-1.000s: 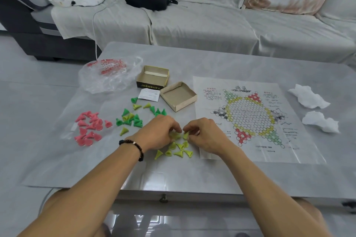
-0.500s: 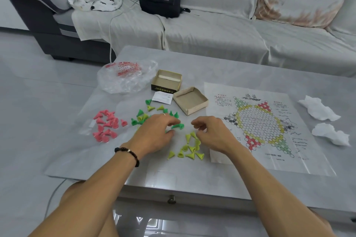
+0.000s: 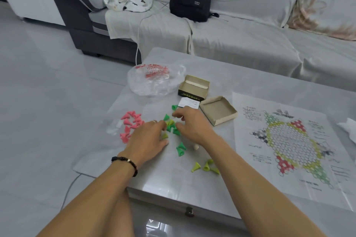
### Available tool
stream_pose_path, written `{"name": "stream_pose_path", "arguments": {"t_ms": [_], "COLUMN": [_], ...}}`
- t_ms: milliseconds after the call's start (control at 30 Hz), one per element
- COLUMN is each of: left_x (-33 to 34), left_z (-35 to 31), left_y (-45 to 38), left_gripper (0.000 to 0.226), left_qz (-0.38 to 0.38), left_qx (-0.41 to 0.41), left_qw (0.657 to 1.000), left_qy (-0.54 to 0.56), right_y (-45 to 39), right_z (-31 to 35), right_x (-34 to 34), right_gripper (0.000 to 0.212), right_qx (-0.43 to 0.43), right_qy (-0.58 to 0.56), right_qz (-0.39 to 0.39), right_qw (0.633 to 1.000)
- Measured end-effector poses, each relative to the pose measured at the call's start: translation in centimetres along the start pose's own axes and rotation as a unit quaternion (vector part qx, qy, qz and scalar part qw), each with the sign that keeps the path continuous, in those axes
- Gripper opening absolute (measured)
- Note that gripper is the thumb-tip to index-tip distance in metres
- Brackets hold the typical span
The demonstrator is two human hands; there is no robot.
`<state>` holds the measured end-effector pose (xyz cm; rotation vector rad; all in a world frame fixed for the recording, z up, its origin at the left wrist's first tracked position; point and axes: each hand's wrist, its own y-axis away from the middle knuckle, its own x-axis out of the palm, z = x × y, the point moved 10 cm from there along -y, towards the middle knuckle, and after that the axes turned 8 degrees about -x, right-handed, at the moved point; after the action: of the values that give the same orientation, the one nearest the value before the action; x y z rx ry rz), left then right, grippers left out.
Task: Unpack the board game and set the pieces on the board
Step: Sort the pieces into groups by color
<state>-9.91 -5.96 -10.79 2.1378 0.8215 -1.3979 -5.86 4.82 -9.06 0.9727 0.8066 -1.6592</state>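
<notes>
Pink pieces point(image 3: 131, 126): small matte plastic cones, loose heap at the table's left edge
Left hand point(image 3: 148, 140): palm down, fingers loosely spread over the green cluster; whether they grip a piece cannot be told
Green pieces point(image 3: 171, 126): glossy cones, dark and lime mixed, between both hands
Right hand point(image 3: 192, 125): fingertips curled, thumb and forefinger drawn together just beside a green cone; grip unclear
Box halves point(image 3: 218, 110): shallow open cardboard trays, raw brown inside
Yellow-green pieces point(image 3: 206, 166): few cones, tipped over, near the board
Board point(image 3: 292, 144): flat creased paper sheet, printed honeycomb of circles, no pieces on it
</notes>
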Motion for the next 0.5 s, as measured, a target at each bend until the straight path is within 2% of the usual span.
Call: {"name": "stream_pose_path", "arguments": {"t_ms": [100,167,300,367,433,500], "left_x": [0.3,0.1,-2.1,-3.3,-3.5,-2.5], "left_z": [0.0,0.2,0.8,0.9,0.5,0.2], "left_y": [-0.4,-0.6,-1.5,-2.3,-3.2,-4.4], "left_gripper": [0.012,0.009,0.012,0.023,0.031,0.029], "left_qz": [-0.007,-0.007,-0.056,-0.085,-0.085,-0.057], "left_qx": [0.012,0.008,-0.006,-0.013,-0.006,-0.004], "left_qw": [1.0,1.0,0.996,0.993,0.995,0.998], "left_qy": [0.012,0.016,0.064,0.078,0.05,0.009], "right_y": [-1.6,-2.3,-2.9,-3.2,-3.3,-3.5], "right_z": [0.5,0.4,-0.7,-1.1,-1.3,-1.5], "right_x": [1.5,2.2,2.5,2.6,2.6,2.7], "right_gripper": [0.036,0.036,0.034,0.033,0.033,0.031], "right_qx": [-0.018,-0.02,0.015,0.025,0.032,0.031], "right_qy": [0.033,0.055,0.054,0.056,0.063,0.069], "right_qz": [0.042,0.06,0.058,0.058,0.06,0.067], "right_qw": [0.998,0.997,0.997,0.996,0.996,0.995]}}
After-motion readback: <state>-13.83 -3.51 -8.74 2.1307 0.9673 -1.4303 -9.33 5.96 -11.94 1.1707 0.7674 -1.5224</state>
